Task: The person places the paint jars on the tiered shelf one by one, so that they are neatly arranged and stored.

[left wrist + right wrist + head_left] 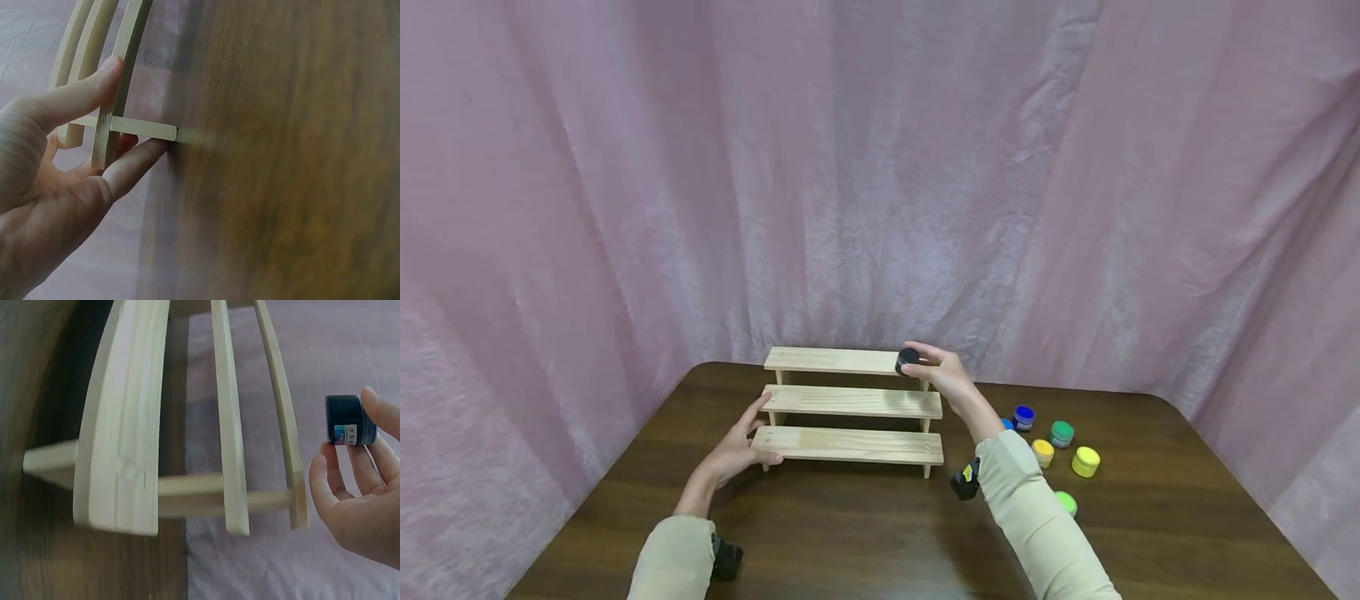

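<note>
A three-tier wooden display rack (847,444) stands on the table. At its left end my left hand (734,454) grips the lowest shelf, thumb on the front edge and fingers spread behind; the left wrist view shows the thumb (103,76) against the board. My right hand (950,377) pinches a small black paint jar (907,360) between thumb and fingers, at the right end of the top shelf (831,359). A label shows on the side of the jar (345,434) in the right wrist view.
To the right on the brown table (865,533) stand several paint jars: dark blue (1023,417), green (1062,433), orange-yellow (1042,452), yellow (1086,462) and light green (1066,503). The right forearm partly hides another blue jar (1006,424). A pink curtain (880,183) hangs behind.
</note>
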{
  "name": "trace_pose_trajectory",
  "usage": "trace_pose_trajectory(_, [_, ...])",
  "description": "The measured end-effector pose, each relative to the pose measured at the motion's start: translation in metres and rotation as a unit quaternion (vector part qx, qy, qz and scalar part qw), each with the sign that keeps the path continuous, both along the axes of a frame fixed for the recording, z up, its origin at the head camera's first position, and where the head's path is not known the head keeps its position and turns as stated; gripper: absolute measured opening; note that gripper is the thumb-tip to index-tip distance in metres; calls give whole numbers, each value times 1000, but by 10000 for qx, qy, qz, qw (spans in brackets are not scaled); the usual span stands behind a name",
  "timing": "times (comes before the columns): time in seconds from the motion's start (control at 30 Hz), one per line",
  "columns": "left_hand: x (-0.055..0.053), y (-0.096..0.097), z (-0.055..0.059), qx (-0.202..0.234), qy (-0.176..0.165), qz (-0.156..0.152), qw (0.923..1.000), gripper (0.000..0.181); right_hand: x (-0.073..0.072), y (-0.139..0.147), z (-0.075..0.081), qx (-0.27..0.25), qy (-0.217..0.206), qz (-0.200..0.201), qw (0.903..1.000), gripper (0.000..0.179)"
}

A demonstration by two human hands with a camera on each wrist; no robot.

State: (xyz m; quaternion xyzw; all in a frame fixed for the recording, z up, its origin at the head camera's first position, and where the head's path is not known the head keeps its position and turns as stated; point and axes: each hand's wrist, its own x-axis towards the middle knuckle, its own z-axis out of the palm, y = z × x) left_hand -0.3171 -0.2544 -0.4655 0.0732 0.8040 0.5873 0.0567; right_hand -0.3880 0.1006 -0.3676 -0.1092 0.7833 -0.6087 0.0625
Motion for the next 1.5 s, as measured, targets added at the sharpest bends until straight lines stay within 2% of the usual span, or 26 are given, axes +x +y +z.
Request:
trace_pose_trajectory(0.17, [-3, 5, -1, 37, 1, -18, 10000, 113, -1, -9, -2, -116, -58, -55, 9999, 51])
trace_pose_trajectory(0.4, [-1, -4, -3, -53, -15, 53, 10000, 113, -8, -38, -2, -390, 143, 2, 9991, 50])
trace_pose_trajectory(0.5, [2, -8, -6, -94, -56, 50, 9999, 115, -10, -53, -3, -419, 101, 48, 9991, 50])
trace_pose_trajectory(0.6, [3, -10, -8, 16, -64, 26, 10000, 115, -14, -66, -2, -668, -112, 25, 9977, 52])
trace_pose_trajectory(0.73, [-2, -11, -7, 108, 5, -2, 9999, 114, -22, -82, 2, -1208, -358, -183, 9919, 52])
trace_pose_trajectory(0.87, [-8, -9, -7, 84, 67, -44, 9999, 113, -28, -99, 3, -1396, -253, -371, 9892, 50])
trace_pose_trajectory(1.0, [-7, -7, -8, 175, -1, -10, 9998, 112, -29, -114, -3, -1235, -114, -361, 9916, 49])
trace_pose_trajectory(1.2, [-5, -7, -8, 358, -37, -107, 9993, 112, -30, -126, -4, -539, 333, -476, 9969, 48])
trace_pose_trajectory(1.3, [-6, -7, -8, 360, -51, -93, 9993, 112, -32, -129, 0, -252, 399, -428, 9980, 48])
trace_pose_trajectory(1.5, [-5, -9, -9, 337, -30, -87, 9994, 113, -35, -140, -3, -103, 360, -418, 9984, 48])
